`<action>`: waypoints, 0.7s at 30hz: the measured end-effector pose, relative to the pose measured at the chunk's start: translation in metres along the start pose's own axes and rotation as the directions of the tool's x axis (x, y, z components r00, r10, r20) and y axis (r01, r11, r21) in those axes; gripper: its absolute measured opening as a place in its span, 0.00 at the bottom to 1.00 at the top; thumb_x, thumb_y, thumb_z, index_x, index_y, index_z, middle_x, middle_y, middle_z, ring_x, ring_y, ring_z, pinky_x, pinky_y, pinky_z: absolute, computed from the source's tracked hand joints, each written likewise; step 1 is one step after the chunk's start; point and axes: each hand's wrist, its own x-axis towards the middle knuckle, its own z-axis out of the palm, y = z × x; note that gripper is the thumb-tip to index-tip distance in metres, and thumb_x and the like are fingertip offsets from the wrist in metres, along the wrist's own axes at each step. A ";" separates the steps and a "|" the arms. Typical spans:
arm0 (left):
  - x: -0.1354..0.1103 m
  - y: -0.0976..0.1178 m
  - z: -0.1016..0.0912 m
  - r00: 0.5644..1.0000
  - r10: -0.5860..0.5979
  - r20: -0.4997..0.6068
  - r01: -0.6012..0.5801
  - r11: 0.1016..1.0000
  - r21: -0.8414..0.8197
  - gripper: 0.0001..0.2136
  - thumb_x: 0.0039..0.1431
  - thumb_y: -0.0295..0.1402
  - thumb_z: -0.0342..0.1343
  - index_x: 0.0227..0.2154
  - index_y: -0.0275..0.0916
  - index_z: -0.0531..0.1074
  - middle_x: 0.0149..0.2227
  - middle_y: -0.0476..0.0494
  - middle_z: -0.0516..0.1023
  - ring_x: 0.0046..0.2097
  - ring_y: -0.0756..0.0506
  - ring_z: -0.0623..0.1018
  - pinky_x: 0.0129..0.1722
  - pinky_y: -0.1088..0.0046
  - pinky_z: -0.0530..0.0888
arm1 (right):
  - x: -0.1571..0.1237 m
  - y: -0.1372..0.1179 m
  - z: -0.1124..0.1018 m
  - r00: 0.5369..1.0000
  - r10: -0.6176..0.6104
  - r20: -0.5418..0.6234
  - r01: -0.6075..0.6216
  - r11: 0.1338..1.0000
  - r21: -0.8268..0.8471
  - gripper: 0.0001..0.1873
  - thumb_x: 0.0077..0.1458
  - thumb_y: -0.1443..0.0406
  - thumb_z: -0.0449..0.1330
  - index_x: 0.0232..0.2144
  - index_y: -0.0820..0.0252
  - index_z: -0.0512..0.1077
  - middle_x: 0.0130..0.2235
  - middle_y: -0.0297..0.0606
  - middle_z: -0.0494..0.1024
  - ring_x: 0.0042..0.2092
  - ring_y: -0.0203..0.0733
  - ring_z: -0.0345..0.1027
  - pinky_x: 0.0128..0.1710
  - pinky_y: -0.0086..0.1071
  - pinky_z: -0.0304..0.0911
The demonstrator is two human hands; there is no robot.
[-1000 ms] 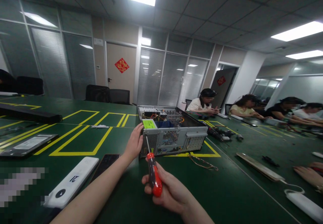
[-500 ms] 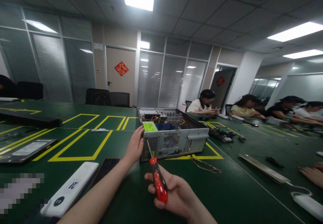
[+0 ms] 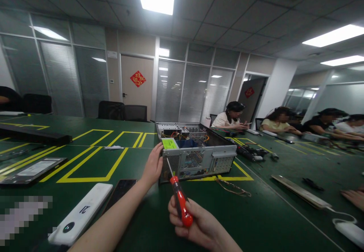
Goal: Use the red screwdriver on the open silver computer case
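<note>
Holding red-and-black screwdriver (image 3: 179,197) in right grip (image 3: 196,219), pinched at the handle between thumb and curled fingers, on the near side of the open computer case (image 3: 206,161). Pointing the shaft forward and slightly leftward out of the grip, with the tip at the upper part of the case's left perforated section (image 3: 176,162). Cannot tell at this scale whether seated in a screw. Resting left grip (image 3: 153,165) along the case's left side at the near corner, just beside the green-labelled box (image 3: 169,143) set inside that corner. Cannot tell whether spread or clamped there. Find the case lying on the green tabletop (image 3: 153,221), straight ahead of the right grip and touching the left one, with the top uncovered and coloured wires (image 3: 176,135) showing inside. Note left of the case, nearer the wearer: dark slab (image 3: 121,195), then white device marked 21 (image 3: 82,214); well apart on that side, a flat drive (image 3: 36,169) with a pale label. Note just right of the case: jumbled black parts (image 3: 253,153); farther right and nearer the wearer, a slim pale device (image 3: 301,192).
</note>
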 end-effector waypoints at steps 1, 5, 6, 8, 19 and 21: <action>0.000 0.000 0.000 1.000 0.001 0.001 -0.001 1.000 0.003 0.20 0.64 0.32 0.38 0.58 0.40 0.52 0.61 0.38 0.57 0.62 0.43 0.58 0.61 0.55 0.58 | 0.000 0.001 0.000 1.000 -0.003 -0.011 0.003 1.000 0.000 0.16 0.45 0.59 0.65 0.33 0.63 0.67 0.30 0.32 0.67 0.26 0.28 0.61 0.20 0.22 0.49; 0.000 -0.001 0.000 1.000 0.000 -0.001 0.000 1.000 0.010 0.20 0.64 0.32 0.38 0.58 0.40 0.53 0.60 0.38 0.57 0.62 0.43 0.58 0.60 0.55 0.58 | -0.002 0.001 0.004 0.997 0.047 -0.056 -0.050 0.997 -0.059 0.13 0.51 0.61 0.61 0.37 0.58 0.65 0.35 0.34 0.71 0.19 0.23 0.54 0.16 0.22 0.34; 0.000 -0.001 0.000 1.000 0.000 -0.001 0.000 1.000 0.009 0.20 0.64 0.32 0.38 0.58 0.40 0.53 0.60 0.38 0.57 0.62 0.43 0.58 0.60 0.56 0.58 | -0.002 0.001 0.005 0.997 0.054 -0.048 -0.057 0.996 -0.066 0.14 0.52 0.60 0.60 0.40 0.57 0.65 0.35 0.34 0.71 0.18 0.21 0.51 0.16 0.22 0.33; 0.000 0.000 0.000 1.000 0.002 0.000 -0.002 1.000 0.006 0.20 0.64 0.32 0.38 0.58 0.39 0.52 0.61 0.38 0.57 0.62 0.43 0.58 0.60 0.56 0.58 | -0.003 0.000 0.006 0.998 0.065 -0.015 -0.066 0.997 -0.044 0.18 0.52 0.58 0.59 0.45 0.56 0.63 0.34 0.33 0.71 0.18 0.22 0.52 0.18 0.23 0.36; 0.000 0.000 0.000 1.000 0.006 -0.002 -0.006 1.000 -0.001 0.20 0.64 0.33 0.38 0.58 0.39 0.53 0.61 0.37 0.57 0.62 0.43 0.58 0.61 0.56 0.57 | 0.002 0.001 0.003 0.985 0.087 0.148 -0.077 0.994 -0.075 0.35 0.45 0.69 0.63 0.54 0.54 0.55 0.47 0.42 0.71 0.39 0.40 0.72 0.33 0.27 0.56; 0.000 0.000 0.000 1.000 0.001 0.003 -0.001 1.000 -0.002 0.20 0.64 0.33 0.38 0.58 0.39 0.53 0.61 0.37 0.57 0.62 0.43 0.58 0.61 0.56 0.58 | 0.001 0.002 0.002 0.991 0.061 0.117 -0.054 0.997 -0.062 0.34 0.45 0.65 0.65 0.53 0.56 0.57 0.43 0.39 0.72 0.36 0.37 0.71 0.31 0.26 0.56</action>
